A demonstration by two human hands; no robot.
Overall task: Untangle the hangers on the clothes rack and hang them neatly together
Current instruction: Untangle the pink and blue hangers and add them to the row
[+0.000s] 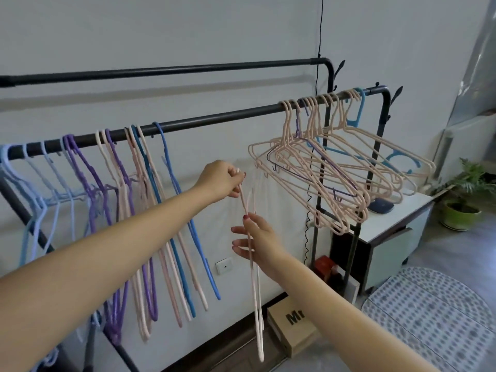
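Left hand [221, 182] pinches top of pink hanger [255, 277], off rail, dangling between both groups. Right hand [256, 238] pinches it lower, other fingers spread. Best: steady it, hook onto front rail [214, 120] beside right-hand pink cluster [335, 167].

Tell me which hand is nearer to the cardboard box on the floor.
Right. The right hand holds the pink hanger lower down, above the cardboard box; the left hand pinches it higher up.
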